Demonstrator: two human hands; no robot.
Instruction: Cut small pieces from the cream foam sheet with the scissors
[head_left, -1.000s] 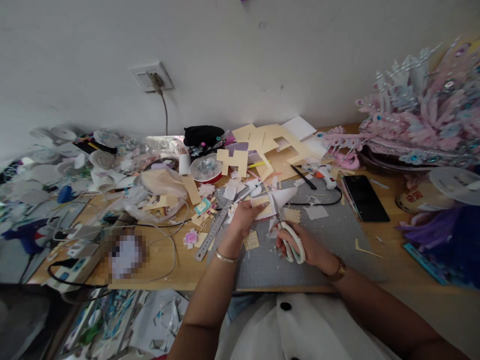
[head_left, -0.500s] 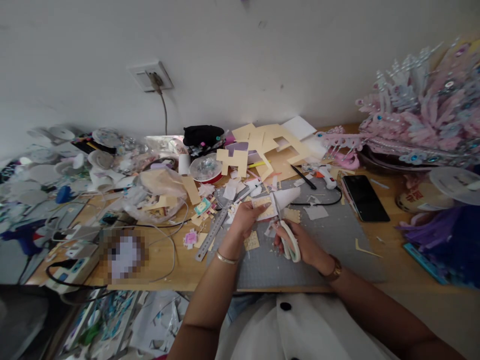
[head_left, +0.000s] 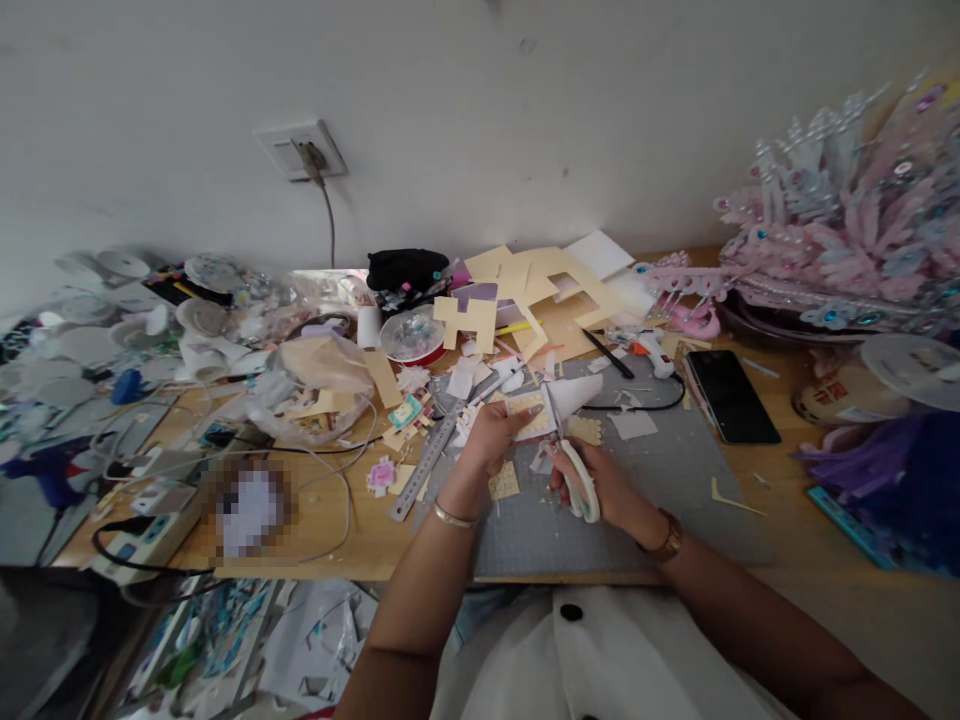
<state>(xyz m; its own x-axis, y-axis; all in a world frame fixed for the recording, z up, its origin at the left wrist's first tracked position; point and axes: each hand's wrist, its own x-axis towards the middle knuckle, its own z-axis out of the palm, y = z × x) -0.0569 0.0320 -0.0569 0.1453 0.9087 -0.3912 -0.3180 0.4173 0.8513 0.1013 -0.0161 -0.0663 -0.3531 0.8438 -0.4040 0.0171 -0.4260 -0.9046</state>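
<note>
My left hand (head_left: 489, 437) pinches a small cream patterned card piece (head_left: 527, 414) above the grey cutting mat (head_left: 660, 480). White-handled scissors (head_left: 579, 478) sit in my right hand (head_left: 604, 487), their blades pointing up into the card's right edge beside a white paper scrap (head_left: 577, 393). Another small cream patterned piece (head_left: 503, 481) lies on the mat just below my left hand. A metal ruler (head_left: 426, 464) lies left of my left wrist.
A black phone (head_left: 730, 396) lies right of the mat, near a glue gun (head_left: 651, 352) and its black cord. Cream card offcuts (head_left: 540, 290) pile up at the back. Cables, a power strip (head_left: 142, 530), tape rolls and a plastic bag crowd the left. A pink feathered headdress (head_left: 832, 240) stands far right.
My right hand with the scissors has shifted slightly up and left toward the card. My left hand has stayed put on the card piece.
</note>
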